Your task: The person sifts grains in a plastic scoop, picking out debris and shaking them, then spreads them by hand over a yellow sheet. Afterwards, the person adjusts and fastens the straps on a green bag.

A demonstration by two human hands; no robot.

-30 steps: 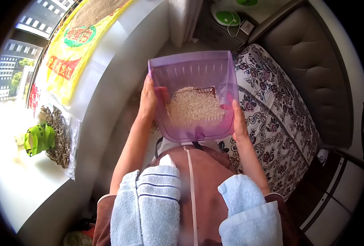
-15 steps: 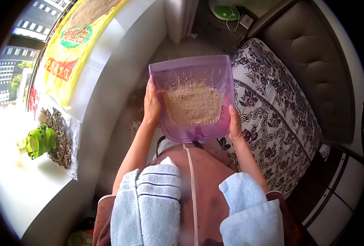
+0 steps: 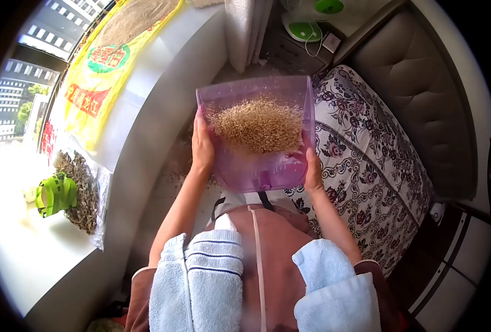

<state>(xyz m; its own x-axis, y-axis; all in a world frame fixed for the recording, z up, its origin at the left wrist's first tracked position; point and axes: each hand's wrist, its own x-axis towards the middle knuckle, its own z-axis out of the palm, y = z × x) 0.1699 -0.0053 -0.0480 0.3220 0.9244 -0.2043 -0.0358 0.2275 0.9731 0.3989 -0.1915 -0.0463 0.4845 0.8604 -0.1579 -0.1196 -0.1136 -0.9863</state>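
Observation:
Between my two hands is a translucent purple plastic pan (image 3: 237, 170), wide at its far edge and rounded at the near one. My left hand (image 3: 202, 148) grips its left side, fingers along the outer wall. On the opposite wall, my right hand (image 3: 313, 170) is closed around the right side near the lower corner. Loose tan grains (image 3: 259, 126) are spread across the upper and middle part of the pan; they look speckled and slightly blurred. The pan is held in front of my body, above the floor.
A windowsill (image 3: 52, 265) on the left bears a yellow printed sack (image 3: 90, 83) with tan material on it, dried brown pieces (image 3: 82, 193) and a green strap-like item (image 3: 56, 193). On the right is a bed with a patterned cover (image 3: 367, 166). A nightstand (image 3: 289, 52) stands ahead.
The grains have shifted toward the far edge of the pan and look more scattered. The pan's near end shows more bare plastic and its tilt has changed slightly. Both hands keep their grip.

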